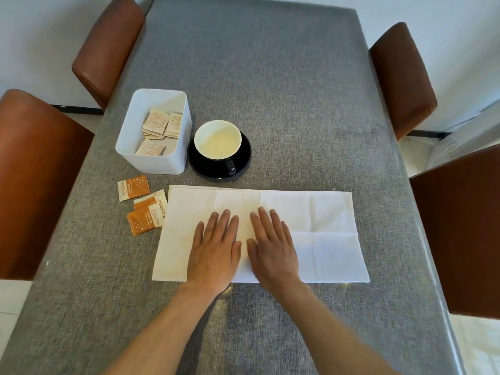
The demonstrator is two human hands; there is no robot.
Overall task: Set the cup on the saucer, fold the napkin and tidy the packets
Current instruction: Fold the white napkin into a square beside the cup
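Observation:
A white napkin (319,226) lies flat as a wide rectangle near the table's front. My left hand (216,247) and my right hand (270,244) press flat on its middle, side by side, fingers straight. Behind it, a black cup (218,140) with a white inside stands on a black saucer (243,161), handle toward me. Three orange and white packets (134,187) (151,202) (144,221) lie loose on the cloth left of the napkin. A white box (151,161) beside the saucer holds several pale packets (157,123).
The table wears a grey cloth (270,77). Brown chairs stand at the left (35,180) (108,50) and right (403,77) (465,234) sides. The box touches or nearly touches the saucer's left edge.

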